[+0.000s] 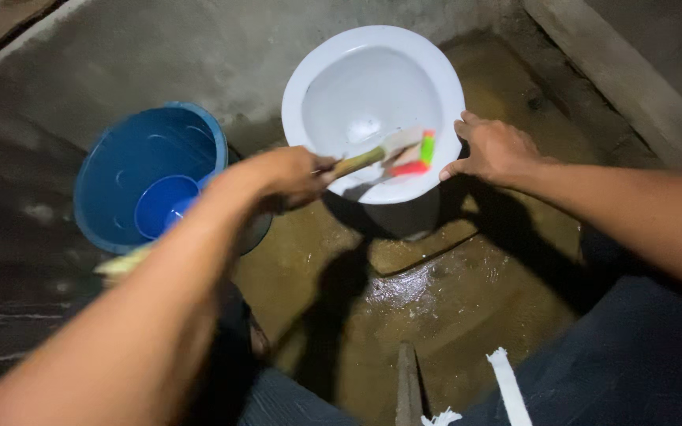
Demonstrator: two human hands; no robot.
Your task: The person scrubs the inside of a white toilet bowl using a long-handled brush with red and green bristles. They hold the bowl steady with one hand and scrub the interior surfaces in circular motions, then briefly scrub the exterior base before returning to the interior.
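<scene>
Two bare hands work at a round white ceramic toilet bowl point(372, 87), which stands on a wet, brownish concrete floor point(451, 300) against a grey cement wall; every place here is taken from that bowl. To its left, apart from it, sits a large blue plastic bucket point(132, 170) with a smaller blue plastic dipper point(163, 207) inside. The right hand point(495, 150) rests spread on the bowl's right rim, fingers loose, thumb over the edge, gripping nothing. The left hand point(286, 175) is at the bowl's near-left rim, clenched around the pale wooden handle of a scrub brush point(396, 154), whose head, with red and green bristles, lies inside the bowl against its lower right wall. The brush is blurred, so whether the bristles press on the glaze is hard to tell.

The bowl looks heavy, rigid and glossy, probably slippery when wet and liable to chip; its thick rim seems the soundest place to steady it. The brush looks light and stiff, best held well back on the handle, as now. Below the bowl, a narrow wooden stick point(408, 383) and a white cloth strip point(507, 386) lie on the floor.
</scene>
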